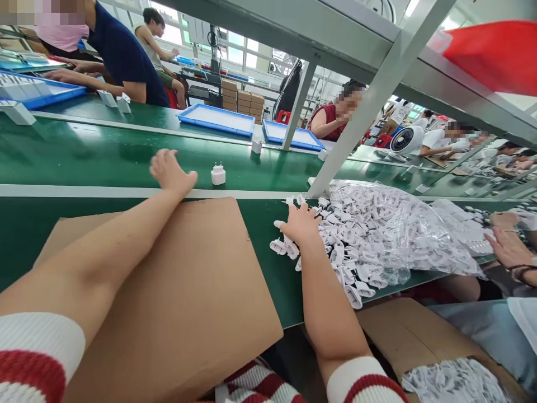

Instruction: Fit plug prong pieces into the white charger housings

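The left hand [171,173], fingers spread, is near a white plug [218,175]. The right hand [302,224], fingers apart, meets white pieces [361,215] heaped on the worktop [272,294]; picking seems underway, calling for a pinch.

Long workshop hall, bright throughout. Glossy green worktop [96,143] runs across the view, split lengthwise by pale strips [62,191]; soft reflections on its surface. Overhead, a thick grey metal beam [268,34] slopes down to the right, carried by a slanting pale grey post [364,115] and a thinner upright [298,105]. Far side: white-lit windows [235,49], brown cardboard boxes [244,103] in stacks, a red plastic seat [283,117]. White round fan [405,139] farther right. Glowing strip light [411,7] at top.
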Available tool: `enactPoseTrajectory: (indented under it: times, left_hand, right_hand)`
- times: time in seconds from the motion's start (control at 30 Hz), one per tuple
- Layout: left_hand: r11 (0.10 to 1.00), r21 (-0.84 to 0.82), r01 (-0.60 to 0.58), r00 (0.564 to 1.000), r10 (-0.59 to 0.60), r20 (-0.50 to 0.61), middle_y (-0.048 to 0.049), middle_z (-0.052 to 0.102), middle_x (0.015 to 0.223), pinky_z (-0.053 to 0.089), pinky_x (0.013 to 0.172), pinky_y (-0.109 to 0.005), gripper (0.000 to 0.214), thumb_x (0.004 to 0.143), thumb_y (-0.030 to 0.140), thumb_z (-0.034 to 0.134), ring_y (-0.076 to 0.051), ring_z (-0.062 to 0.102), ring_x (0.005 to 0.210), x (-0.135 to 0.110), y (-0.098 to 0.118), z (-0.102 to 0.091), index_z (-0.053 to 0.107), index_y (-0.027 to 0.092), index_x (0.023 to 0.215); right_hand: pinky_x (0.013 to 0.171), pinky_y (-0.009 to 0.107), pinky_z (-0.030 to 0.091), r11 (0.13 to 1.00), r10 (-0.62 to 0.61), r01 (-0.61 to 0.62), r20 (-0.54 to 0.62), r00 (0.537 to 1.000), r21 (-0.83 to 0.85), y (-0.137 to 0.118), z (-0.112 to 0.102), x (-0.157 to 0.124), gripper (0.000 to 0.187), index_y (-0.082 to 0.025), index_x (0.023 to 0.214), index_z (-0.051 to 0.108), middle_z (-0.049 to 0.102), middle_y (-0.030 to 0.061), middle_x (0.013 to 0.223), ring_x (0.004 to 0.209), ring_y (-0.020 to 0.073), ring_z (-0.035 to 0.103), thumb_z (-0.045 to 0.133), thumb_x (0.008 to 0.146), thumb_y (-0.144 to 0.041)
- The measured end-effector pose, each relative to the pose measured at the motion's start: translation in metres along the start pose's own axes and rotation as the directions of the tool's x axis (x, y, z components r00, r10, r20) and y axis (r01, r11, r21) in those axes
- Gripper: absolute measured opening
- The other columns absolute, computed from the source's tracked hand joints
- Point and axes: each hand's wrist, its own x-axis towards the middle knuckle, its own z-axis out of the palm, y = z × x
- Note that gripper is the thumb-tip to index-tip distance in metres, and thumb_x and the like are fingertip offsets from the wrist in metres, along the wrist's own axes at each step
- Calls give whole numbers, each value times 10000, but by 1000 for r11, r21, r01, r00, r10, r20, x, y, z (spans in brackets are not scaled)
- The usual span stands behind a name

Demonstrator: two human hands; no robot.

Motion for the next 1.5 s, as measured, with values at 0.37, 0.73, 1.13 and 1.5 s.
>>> enactPoseTrajectory:
  times: [0.37, 0.73, 1.13, 1.5]
  left_hand:
    - [998, -59, 11, 990, -2, 140, -85, 626, 1249, 432, 953, -372, 681, 821, 656, 647, -259, 576, 1142, -10, -31, -52, 602, 126, 1246]
    - [845, -443, -299, 721, 505, 476, -76, 669, 1207, 474, 982, -385, 639, 736, 591, 756, -286, 615, 1105, -147, 25, -69, 629, 227, 1244]
    - [827, -548, -127, 629, 494, 600, -41, 713, 1024, 491, 816, -325, 433, 729, 583, 723, -260, 627, 978, -143, 17, -72, 730, 235, 986]
    - [760, -623, -184, 553, 604, 573, -41, 719, 1026, 483, 876, -348, 408, 746, 581, 744, -267, 614, 1007, -154, 14, -70, 774, 270, 1008]
  right_hand:
    - [919, 291, 525, 861, -264, 268, -71, 962, 431, 1, 15, 10, 329, -213, 1135, 733, 746, 51, 1139, 1052, 181, 682, 573, 856, -142]
    - [1007, 422, 463, 639, -610, 540, -67, 790, 547, -32, 28, -31, 570, -203, 1352, 610, 645, 94, 1195, 1157, 262, 559, 717, 810, -342]
    - [773, 300, 542, 500, -533, 417, -110, 839, 759, -38, 33, -30, 501, -218, 1112, 713, 532, 7, 1011, 824, 143, 604, 863, 645, -321]
    - [825, 338, 580, 292, -557, 345, -135, 819, 892, -40, 35, -33, 568, -313, 1222, 730, 539, 21, 1059, 890, 159, 604, 843, 665, -308]
